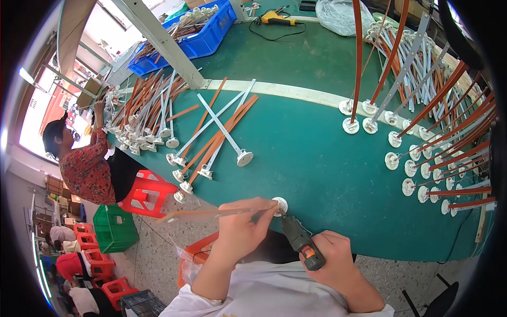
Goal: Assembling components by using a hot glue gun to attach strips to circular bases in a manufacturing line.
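Observation:
My left hand is closed on a thin brown strip with a round white base at its end. The strip points to the left and its far end is blurred. My right hand is wrapped round a dark gun-shaped power tool with an orange part near the grip. The tool's tip meets or nearly meets the white base, just above the table's near edge; exact contact is hard to see. On the green table to the left lie several brown and silver strips with white bases.
Several strips stand upright on white bases at the right. Beyond the pale ledge lie a yellow tool with a cord, a plastic bag and a blue crate of strips. A co-worker sits at the left.

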Demonstrator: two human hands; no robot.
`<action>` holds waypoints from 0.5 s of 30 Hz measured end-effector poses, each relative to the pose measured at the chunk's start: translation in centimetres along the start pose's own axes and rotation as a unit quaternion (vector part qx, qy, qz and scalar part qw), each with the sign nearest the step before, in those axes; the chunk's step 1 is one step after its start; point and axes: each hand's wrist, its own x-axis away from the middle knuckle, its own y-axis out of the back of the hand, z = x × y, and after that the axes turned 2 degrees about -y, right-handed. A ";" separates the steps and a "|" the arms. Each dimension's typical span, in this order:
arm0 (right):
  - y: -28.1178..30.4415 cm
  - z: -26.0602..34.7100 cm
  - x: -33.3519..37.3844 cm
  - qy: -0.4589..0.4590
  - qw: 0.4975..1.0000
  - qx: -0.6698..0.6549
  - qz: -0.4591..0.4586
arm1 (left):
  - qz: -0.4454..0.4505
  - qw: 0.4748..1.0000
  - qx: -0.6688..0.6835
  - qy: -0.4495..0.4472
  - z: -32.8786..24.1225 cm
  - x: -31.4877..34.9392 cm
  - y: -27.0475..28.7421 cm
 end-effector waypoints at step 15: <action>0.0 -0.1 -0.1 0.024 1.000 0.010 0.011 | -0.006 0.999 -0.031 -0.023 0.4 -0.1 0.3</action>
